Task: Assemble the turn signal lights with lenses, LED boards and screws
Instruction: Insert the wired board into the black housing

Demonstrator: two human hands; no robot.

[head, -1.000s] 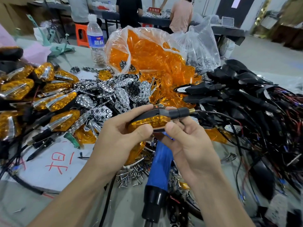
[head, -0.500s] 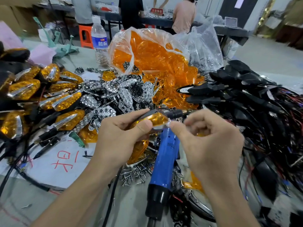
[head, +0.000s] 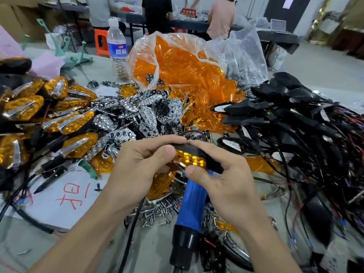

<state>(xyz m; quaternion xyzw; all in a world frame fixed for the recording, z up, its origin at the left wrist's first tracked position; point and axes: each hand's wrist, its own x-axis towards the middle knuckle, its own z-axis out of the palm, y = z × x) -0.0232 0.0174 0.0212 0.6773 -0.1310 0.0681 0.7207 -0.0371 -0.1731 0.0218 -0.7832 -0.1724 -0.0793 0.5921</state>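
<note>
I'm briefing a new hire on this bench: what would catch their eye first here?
The clear bag of orange lenses at the table's far middle stands out most. In front, the left hand and right hand grip one turn signal light above a blue power tool. Black wired housings lie heaped on the right.

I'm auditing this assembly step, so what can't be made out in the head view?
Head view:
turn signal light: its back side, covered by the left hand and right hand gripping it.
blue screwdriver: tip hidden behind the right hand.
loose screws: too small and blurred to count.
wires at the right edge: blurred, cut off.
</note>
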